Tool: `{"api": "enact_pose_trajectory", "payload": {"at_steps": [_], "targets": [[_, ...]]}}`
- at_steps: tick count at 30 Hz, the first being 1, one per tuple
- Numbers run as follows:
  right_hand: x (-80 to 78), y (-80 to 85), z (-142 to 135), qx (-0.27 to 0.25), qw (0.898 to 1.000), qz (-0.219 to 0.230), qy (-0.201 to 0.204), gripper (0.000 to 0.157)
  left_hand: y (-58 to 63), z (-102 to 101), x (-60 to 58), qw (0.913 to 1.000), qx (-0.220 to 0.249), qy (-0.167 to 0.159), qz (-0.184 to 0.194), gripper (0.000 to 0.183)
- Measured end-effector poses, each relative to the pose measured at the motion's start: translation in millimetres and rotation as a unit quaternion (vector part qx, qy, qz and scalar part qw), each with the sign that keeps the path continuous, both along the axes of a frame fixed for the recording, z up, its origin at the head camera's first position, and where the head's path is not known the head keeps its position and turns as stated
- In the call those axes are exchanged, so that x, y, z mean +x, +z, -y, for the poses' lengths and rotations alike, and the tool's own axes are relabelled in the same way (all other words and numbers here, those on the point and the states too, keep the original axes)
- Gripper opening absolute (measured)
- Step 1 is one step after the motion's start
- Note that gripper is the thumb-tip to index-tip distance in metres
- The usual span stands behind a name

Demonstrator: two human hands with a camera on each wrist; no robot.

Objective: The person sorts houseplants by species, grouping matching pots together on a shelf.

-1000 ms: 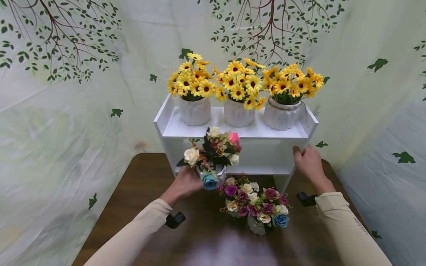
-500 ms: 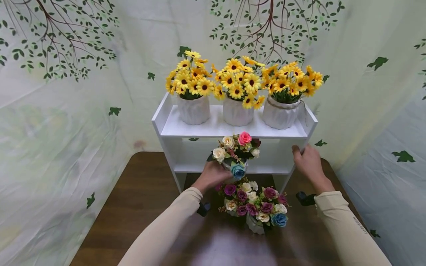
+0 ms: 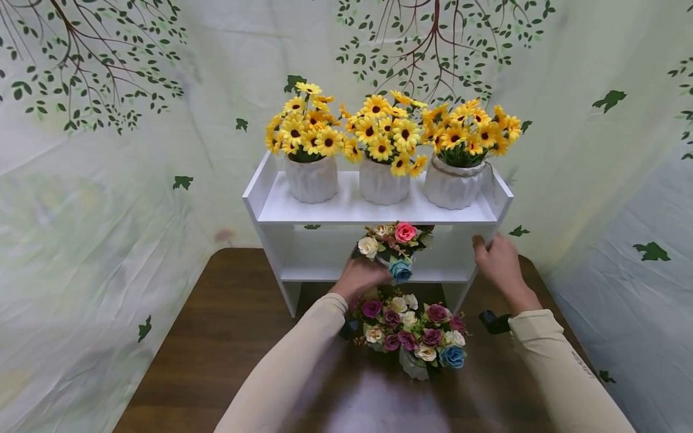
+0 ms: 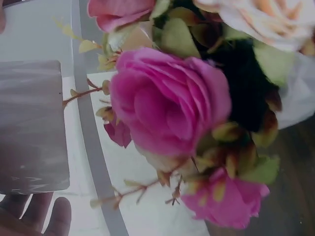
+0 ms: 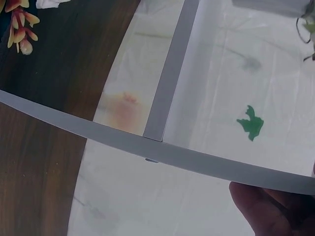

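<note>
My left hand (image 3: 361, 276) holds a small potted bouquet of artificial roses (image 3: 400, 270), pink, cream and blue, in front of the shelf's middle level. In the left wrist view its pale pot (image 4: 32, 128) has fingers (image 4: 59, 216) around it. My right hand (image 3: 500, 264) grips the right side panel of the white shelf (image 3: 346, 213); the right wrist view shows fingers (image 5: 261, 209) at the panel's edge. Below my left hand, potted purple and cream roses (image 3: 406, 340) stand on the table, their pots partly hidden.
On the top shelf stand three white pots of yellow daisy-like flowers, at left (image 3: 311, 180), middle (image 3: 384, 183) and right (image 3: 453, 185). The brown table (image 3: 227, 337) carries the shelf. A leaf-printed cloth (image 3: 216, 120) hangs behind and at the sides.
My left hand has carried the rose pot rightward and forward to the shelf's middle level, its top flowers now passing under the upper board. My right hand stays on the side panel.
</note>
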State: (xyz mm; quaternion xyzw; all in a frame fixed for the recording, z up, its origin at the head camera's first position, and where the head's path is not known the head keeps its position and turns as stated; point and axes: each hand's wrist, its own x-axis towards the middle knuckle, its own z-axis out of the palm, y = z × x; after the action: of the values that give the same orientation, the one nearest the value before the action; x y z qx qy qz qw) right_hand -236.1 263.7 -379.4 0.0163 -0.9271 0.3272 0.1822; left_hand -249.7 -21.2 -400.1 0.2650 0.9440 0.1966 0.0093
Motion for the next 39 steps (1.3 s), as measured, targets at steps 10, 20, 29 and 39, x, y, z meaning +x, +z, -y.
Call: {"api": "enact_pose_trajectory", "payload": {"at_steps": [10,20,29,39], "targets": [[-1.2,-1.6,0,0.004,1.000,-0.010,-0.003,0.030,-8.8,-30,-16.3,0.9614,0.218,0.137,0.098,0.045],[-2.8,-3.0,0,0.005,1.000,-0.018,0.001,0.035,-4.1,-49,-28.8,0.9412,0.277,0.158,0.111,0.070],[-3.5,-1.6,1,-0.001,1.000,-0.006,-0.005,0.035,-4.2,-72,-35.5,0.9358,0.286,0.162,0.126,0.077],[-0.6,-0.7,1,0.000,1.000,-0.003,-0.006,0.037,-10.8,-90,-38.6,0.9240,0.328,0.141,0.136,0.065]]}}
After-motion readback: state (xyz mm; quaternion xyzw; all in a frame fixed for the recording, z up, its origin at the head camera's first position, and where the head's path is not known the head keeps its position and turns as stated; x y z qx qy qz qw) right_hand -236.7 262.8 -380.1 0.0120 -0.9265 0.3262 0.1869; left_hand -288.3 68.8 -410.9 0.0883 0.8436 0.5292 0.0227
